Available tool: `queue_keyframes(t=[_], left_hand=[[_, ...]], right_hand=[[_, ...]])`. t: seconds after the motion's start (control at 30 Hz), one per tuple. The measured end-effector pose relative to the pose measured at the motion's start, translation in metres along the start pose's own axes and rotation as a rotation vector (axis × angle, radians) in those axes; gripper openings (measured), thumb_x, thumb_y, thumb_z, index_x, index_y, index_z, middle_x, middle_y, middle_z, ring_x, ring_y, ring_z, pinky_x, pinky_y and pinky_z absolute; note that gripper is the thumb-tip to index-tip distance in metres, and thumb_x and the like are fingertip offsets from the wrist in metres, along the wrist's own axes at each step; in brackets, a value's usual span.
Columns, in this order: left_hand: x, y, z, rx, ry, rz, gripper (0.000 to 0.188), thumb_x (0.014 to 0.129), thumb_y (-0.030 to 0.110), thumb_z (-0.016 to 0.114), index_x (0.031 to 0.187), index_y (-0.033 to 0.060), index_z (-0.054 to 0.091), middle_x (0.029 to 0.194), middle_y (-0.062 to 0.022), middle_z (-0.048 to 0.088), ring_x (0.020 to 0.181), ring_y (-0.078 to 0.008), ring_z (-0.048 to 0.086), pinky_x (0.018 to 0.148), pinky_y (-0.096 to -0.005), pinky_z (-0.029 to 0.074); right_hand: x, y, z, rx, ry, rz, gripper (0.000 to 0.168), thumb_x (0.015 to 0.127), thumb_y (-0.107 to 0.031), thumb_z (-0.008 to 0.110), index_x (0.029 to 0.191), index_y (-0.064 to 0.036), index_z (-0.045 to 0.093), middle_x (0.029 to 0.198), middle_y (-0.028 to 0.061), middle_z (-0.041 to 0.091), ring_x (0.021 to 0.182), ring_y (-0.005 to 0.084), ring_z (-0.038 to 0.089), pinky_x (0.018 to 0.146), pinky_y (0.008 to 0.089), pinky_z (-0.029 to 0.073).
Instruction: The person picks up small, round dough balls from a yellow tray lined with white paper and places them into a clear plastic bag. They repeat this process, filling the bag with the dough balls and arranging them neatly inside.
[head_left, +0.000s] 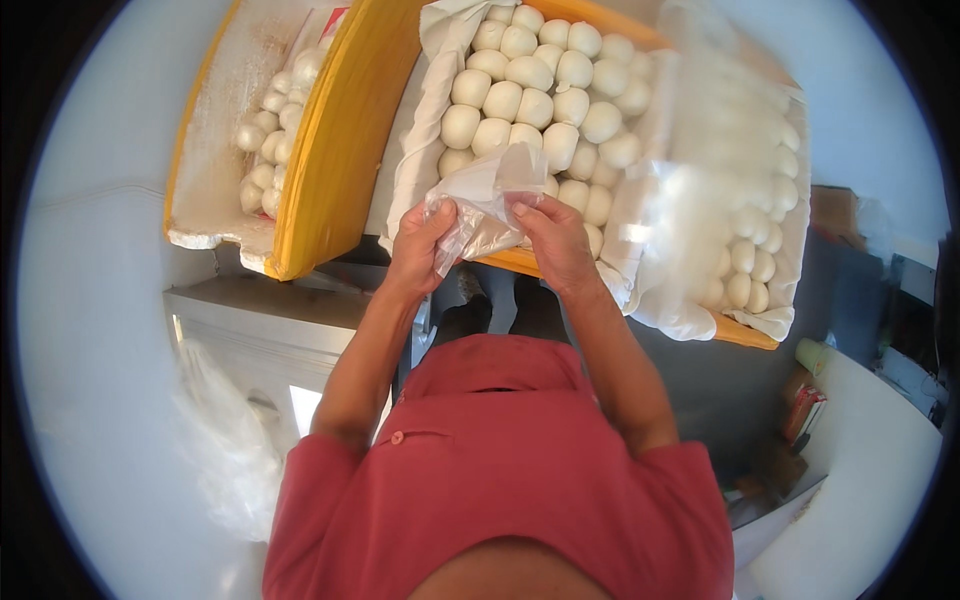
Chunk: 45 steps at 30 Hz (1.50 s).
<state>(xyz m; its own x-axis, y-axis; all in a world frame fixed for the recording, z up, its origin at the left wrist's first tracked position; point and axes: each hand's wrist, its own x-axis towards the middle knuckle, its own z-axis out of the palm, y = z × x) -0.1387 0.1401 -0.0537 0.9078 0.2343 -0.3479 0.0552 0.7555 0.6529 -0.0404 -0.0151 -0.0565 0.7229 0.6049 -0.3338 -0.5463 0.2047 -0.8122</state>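
Between my two hands a thin clear plastic bag (487, 217) is stretched in front of my body. My left hand (420, 244) pinches its left side with thumb and fingers. The right side is gripped by my right hand (559, 240). Just beyond the bag, round white steamed buns (529, 105) fill a cloth-lined box, stacked close together; the bag covers some of the nearest ones. White cloth (420, 142) drapes over the box's left wall. On the right, more white buns (750, 262) lie in a second cloth-lined part, partly hidden by hazy clear plastic (690, 172).
At the left stands a worn foam box (217, 150) holding bagged white buns (274, 142), with a yellow board (341, 142) upright along its side. A metal cabinet (262, 315) is below it. Clear plastic bags (225, 442) hang at lower left.
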Motion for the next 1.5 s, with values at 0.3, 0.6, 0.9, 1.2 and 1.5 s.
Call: queue_keyframes(t=[0.3,0.6,0.9,1.2,1.5], left_hand=[[-0.027,0.005,-0.031,0.777,0.373,0.593,0.021,0.080,0.016,0.065,0.096,0.0034,0.059,0.095,-0.0048,0.059,0.088,-0.0152,0.055,0.072,-0.0240,0.044],[-0.016,-0.009,-0.035,0.420,0.058,0.198,0.019,0.080,0.016,0.065,0.086,-0.0012,0.060,0.079,-0.0026,0.058,0.068,-0.0084,0.052,0.063,-0.0226,0.044],[-0.012,-0.004,-0.062,1.201,0.338,0.445,0.024,0.075,0.012,0.068,0.093,0.0031,0.056,0.105,-0.0090,0.056,0.094,-0.0175,0.054,0.075,-0.0304,0.045],[0.024,-0.012,-0.039,1.417,0.195,0.561,0.027,0.063,-0.005,0.061,0.087,0.0056,0.063,0.085,-0.0087,0.055,0.074,-0.0234,0.057,0.065,-0.0318,0.046],[0.024,-0.024,-0.035,1.293,0.113,0.381,0.028,0.064,-0.015,0.056,0.084,0.0032,0.064,0.071,-0.0042,0.053,0.059,-0.0109,0.047,0.052,-0.0230,0.038]], right_hand=[[-0.011,0.019,0.021,-0.431,0.122,-0.098,0.014,0.075,-0.011,0.073,0.074,-0.001,0.063,0.066,-0.0022,0.058,0.061,0.0049,0.050,0.054,0.0208,0.041],[-0.025,0.024,0.026,-0.394,0.303,-0.211,0.019,0.078,-0.011,0.068,0.068,-0.005,0.053,0.063,0.0006,0.053,0.055,0.0069,0.046,0.050,0.0209,0.038],[0.001,0.000,-0.010,0.133,0.435,-0.153,0.015,0.083,-0.008,0.062,0.081,-0.006,0.048,0.063,0.0001,0.051,0.049,0.0049,0.043,0.041,0.0210,0.033],[0.002,0.024,-0.013,-0.573,0.101,-0.085,0.014,0.078,-0.008,0.068,0.076,-0.003,0.055,0.060,-0.0062,0.050,0.053,0.0000,0.042,0.047,0.0169,0.033],[0.109,-0.026,-0.183,-2.080,0.155,-0.639,0.040,0.059,-0.016,0.077,0.091,-0.004,0.055,0.100,0.0136,0.052,0.089,0.0278,0.051,0.075,0.0386,0.042]])
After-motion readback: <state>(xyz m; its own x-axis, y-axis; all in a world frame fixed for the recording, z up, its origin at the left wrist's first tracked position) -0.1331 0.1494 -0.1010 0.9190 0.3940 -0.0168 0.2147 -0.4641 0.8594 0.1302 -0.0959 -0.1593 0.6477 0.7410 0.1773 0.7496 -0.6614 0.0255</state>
